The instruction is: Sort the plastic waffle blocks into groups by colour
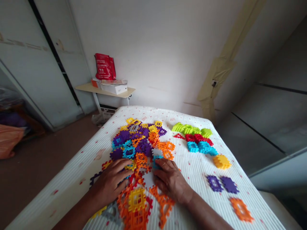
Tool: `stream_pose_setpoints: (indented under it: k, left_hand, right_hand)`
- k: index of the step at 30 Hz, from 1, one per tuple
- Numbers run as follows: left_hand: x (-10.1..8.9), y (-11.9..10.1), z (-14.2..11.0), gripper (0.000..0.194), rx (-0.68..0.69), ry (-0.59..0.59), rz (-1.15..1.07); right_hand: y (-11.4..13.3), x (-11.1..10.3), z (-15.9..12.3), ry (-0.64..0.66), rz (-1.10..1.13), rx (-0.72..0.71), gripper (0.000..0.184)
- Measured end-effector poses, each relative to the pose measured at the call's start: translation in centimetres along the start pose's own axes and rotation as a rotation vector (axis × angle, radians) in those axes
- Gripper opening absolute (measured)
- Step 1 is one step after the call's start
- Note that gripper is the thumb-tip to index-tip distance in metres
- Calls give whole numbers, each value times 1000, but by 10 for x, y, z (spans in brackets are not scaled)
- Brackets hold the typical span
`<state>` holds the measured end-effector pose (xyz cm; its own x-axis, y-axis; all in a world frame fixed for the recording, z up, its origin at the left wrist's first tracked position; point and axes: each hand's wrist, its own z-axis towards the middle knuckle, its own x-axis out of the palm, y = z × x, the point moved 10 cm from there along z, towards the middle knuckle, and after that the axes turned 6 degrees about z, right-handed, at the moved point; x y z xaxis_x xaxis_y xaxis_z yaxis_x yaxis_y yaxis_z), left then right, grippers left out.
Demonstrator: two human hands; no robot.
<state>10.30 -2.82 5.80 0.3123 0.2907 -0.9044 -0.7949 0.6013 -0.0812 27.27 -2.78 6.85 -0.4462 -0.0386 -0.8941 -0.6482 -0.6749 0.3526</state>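
A loose heap of interlocking plastic building tiles in purple, orange, yellow, blue, red and grey covers the middle of the bed-like surface. My left hand rests on the heap's near left side, fingers apart, beside a yellow tile partly hidden under the fingertips. On the heap's right side lies my right hand, its fingers somewhat bent over the tiles. Its fingertips touch a light blue tile and a grey tile. Between my forearms sits a yellow window-shaped tile on top of orange ones.
Sorted to the right are green tiles, red tiles, blue tiles, a yellow stack, two purple tiles and an orange tile. A small table beyond carries a red bag and boxes.
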Motion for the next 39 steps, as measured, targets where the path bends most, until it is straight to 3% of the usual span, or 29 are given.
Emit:
stream_pose_setpoints:
  k: [5, 10, 13, 17, 26, 30, 34, 39]
  left_hand:
    - [-4, -5, 0, 34, 29, -49, -16]
    - [-8, -5, 0, 36, 25, -66, -47]
    - [-7, -5, 1, 36, 16, -45, -48]
    - [-8, -4, 1, 34, 1, -52, -53]
    - [-12, -5, -1, 31, 27, -92, -79]
    - [-14, -6, 0, 30, 36, -105, -69]
    - [-15, -6, 1, 31, 33, -112, -57]
    - [-8, -2, -3, 25, 52, -100, -23]
  right_hand:
    - [-15, -7, -3, -56, -40, 79, 25]
    - [28, 2, -11, 96, 59, -74, 21]
    - [52, 14, -19, 213, 81, -160, 30]
    - [56, 26, -23, 265, 65, -186, 40]
    - [67, 25, -21, 253, 98, -299, 28]
    - [55, 0, -15, 158, 412, -194, 19]
    - [22, -22, -13, 2, 872, -6, 24]
    - [-31, -20, -17, -218, 1119, 244, 30]
